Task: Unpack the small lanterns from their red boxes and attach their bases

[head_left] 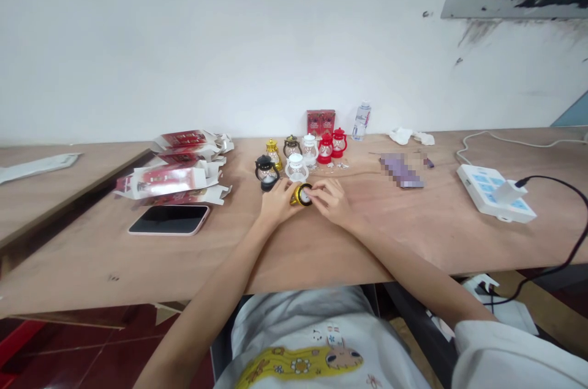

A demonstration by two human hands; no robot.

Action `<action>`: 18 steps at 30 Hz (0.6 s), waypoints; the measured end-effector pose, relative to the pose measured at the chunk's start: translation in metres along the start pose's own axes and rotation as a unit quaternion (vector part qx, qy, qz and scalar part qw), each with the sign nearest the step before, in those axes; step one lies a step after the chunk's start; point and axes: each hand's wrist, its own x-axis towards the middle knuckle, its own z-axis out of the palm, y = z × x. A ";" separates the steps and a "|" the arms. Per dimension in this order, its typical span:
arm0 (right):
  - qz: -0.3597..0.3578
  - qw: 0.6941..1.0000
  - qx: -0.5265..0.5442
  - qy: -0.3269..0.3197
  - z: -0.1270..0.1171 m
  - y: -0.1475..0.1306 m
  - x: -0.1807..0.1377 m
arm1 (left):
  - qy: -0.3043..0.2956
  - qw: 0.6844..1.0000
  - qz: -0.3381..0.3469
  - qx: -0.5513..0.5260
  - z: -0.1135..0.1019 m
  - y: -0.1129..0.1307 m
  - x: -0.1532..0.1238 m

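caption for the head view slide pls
Left hand and right hand hold a gold lantern on its side, other lanterns standing behind on the table

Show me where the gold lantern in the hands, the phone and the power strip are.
gold lantern [298, 195], head view, on its gold body.
phone [169, 219], head view, middle of the dark screen.
power strip [478, 184], head view, on its white top face.

phone [168, 219], power strip [495, 193] and water bottle [361, 120] on table [413, 223].
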 end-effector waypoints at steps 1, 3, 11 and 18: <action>-0.009 1.000 -0.006 0.001 -0.001 0.000 0.000 | 0.007 1.000 0.004 0.000 0.000 0.000 -0.001; -0.019 1.000 -0.009 0.004 -0.002 -0.001 0.001 | 0.022 1.000 0.009 -0.002 -0.001 0.001 -0.002; 0.008 0.999 0.041 -0.009 -0.006 -0.004 0.005 | 0.033 0.999 0.024 0.030 -0.001 0.002 -0.004; 0.020 0.993 0.092 -0.064 -0.009 0.002 0.004 | 0.005 0.996 0.042 0.078 -0.005 0.000 -0.003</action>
